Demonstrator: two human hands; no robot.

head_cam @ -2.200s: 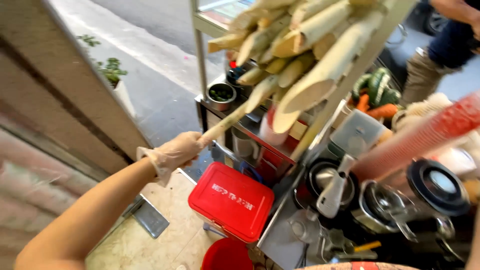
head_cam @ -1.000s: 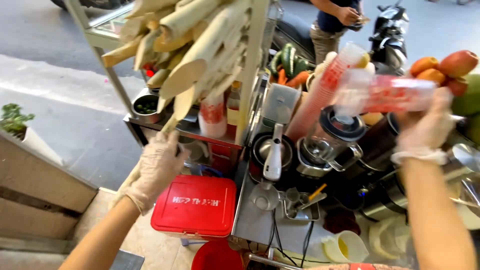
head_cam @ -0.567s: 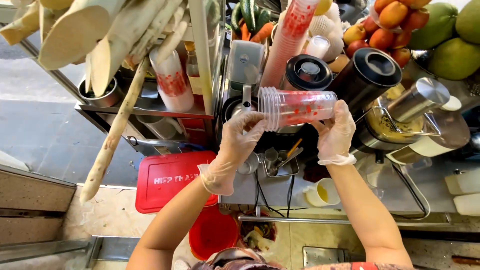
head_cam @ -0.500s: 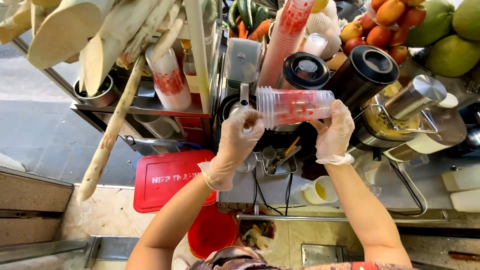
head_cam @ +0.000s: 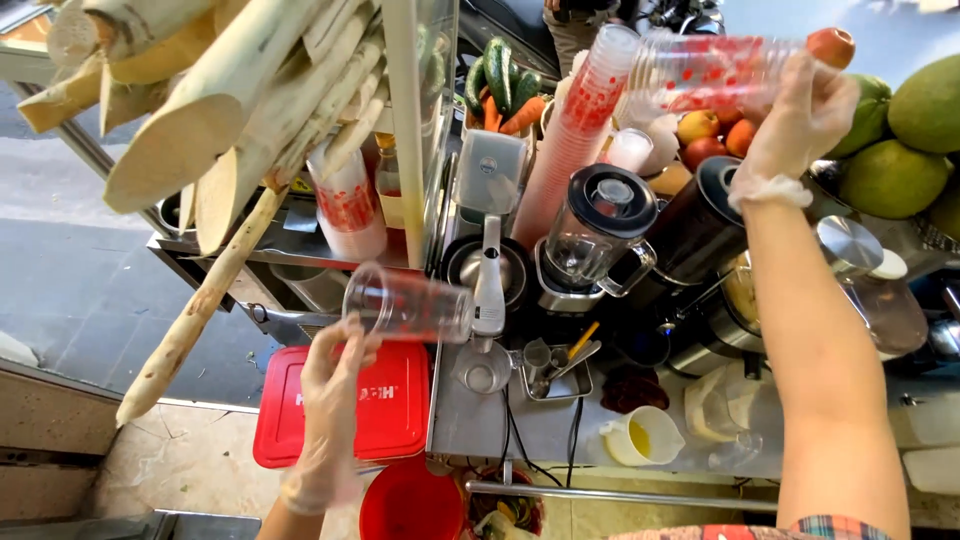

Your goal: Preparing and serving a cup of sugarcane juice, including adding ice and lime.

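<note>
While the gloved left hand (head_cam: 335, 385) grips a single clear plastic cup (head_cam: 408, 303) lying sideways just above its fingers, the gloved right hand (head_cam: 800, 120) is raised high, closed around a stack of clear cups (head_cam: 705, 72) with red print that juts out to its left. Below the right wrist stands a blender jug (head_cam: 592, 232) with a black lid. Under the left hand lies a red cooler lid (head_cam: 385, 400), and peeled sugarcane stalks (head_cam: 215, 120) hang above and to its left.
</note>
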